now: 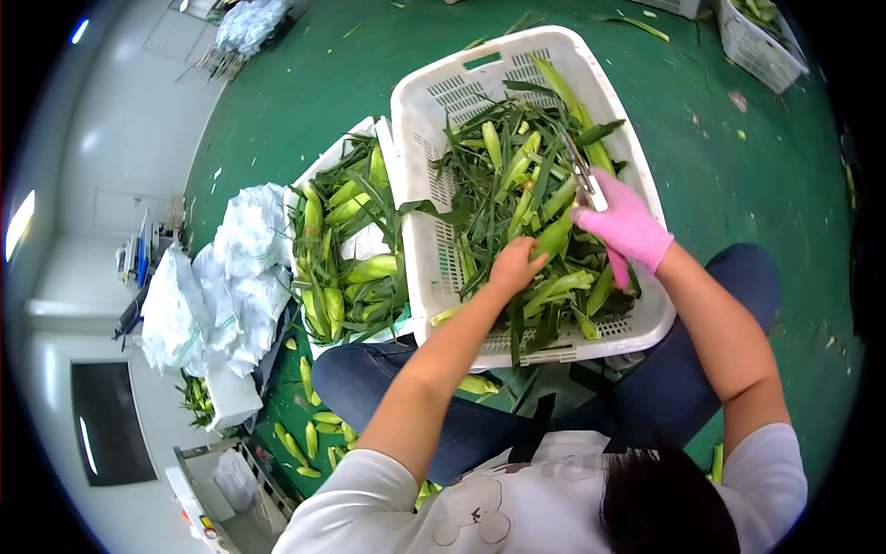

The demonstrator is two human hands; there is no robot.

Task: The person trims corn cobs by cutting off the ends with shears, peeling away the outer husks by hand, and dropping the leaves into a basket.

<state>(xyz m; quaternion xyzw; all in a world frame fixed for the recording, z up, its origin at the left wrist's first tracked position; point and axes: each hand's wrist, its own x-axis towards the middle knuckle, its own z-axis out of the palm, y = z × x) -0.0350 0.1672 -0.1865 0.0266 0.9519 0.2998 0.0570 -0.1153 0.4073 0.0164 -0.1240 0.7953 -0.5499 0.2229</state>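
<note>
Corn (491,146) is filling a basket (426,152) beneath the left hand (514,269), gripping an ear (555,237), and gloved right hand (628,222), clasping a metal tool (595,194); left of both, a box (385,148) is holding more.

Corn (492,145) and leaves (475,189) lie in the basket (413,185) around the fingers (522,246); left of those fingers stands a box (386,152), with bags (245,240) farther out. Another basket (761,60) sits ahead, far right.
</note>
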